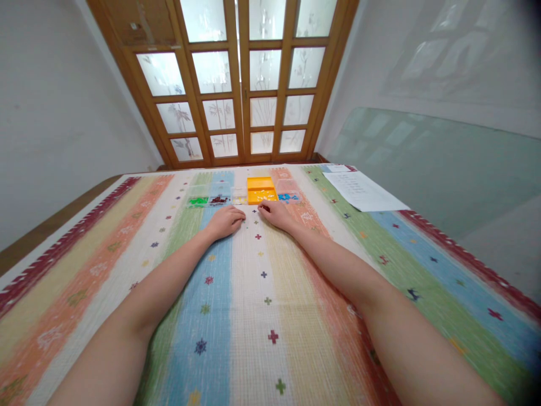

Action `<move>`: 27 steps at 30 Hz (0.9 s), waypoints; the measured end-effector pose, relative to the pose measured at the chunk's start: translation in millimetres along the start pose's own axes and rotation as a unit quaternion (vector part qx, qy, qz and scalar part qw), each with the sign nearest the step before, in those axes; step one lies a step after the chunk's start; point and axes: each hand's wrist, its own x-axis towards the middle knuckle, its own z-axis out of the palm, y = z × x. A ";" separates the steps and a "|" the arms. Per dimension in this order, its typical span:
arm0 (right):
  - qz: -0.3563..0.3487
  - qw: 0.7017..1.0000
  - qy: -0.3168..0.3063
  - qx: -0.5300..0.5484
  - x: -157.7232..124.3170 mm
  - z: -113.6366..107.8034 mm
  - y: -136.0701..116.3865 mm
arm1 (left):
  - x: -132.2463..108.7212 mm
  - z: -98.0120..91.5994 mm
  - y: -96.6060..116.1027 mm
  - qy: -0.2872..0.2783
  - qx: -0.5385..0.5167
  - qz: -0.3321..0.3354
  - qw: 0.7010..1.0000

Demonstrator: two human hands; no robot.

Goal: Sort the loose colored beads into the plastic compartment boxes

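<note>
My left hand point(227, 221) rests on the striped tablecloth, its fingers curled together just in front of a clear box of small dark red pieces point(220, 200). What those fingers hold, if anything, is hidden. To its right, my right hand point(275, 214) is closed in a pinch, with a small dark spot at the fingertips too tiny to name. Directly beyond it stands an open yellow box point(261, 183) with small pale pieces inside. Small green pieces point(198, 201) lie in a clear box on the left, and blue pieces point(288, 197) in another on the right.
A striped, patterned tablecloth point(249, 316) covers the table. Printed or written paper sheets point(366, 192) lie at the far right. Beyond the table are wooden doors with glass panes point(243, 101), and a pale glass-like panel point(431, 163) leans along the right wall.
</note>
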 end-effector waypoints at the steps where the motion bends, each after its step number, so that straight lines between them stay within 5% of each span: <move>1: 0.000 1.000 0.000 0.001 0.1 0.2 0.2 | -0.3 0.8 -0.4 0.005 -0.004 -0.001 1.000; 5: -0.003 1.000 0.001 -0.002 0.5 1.2 1.4 | -1.6 5.2 -6.6 0.049 -0.014 -0.029 0.998; 12: -0.001 1.000 -0.007 0.001 0.2 -1.1 -0.7 | -7.4 7.2 -43.1 0.173 0.003 -0.187 0.967; 18: 0.007 1.000 -0.011 -0.002 -0.7 -2.4 -3.0 | -16.1 10.7 -67.6 0.142 0.002 -0.247 0.959; 27: 0.015 1.000 -0.016 0.001 -0.7 -2.1 -2.7 | -16.4 4.2 -63.0 0.168 -0.011 -0.228 0.959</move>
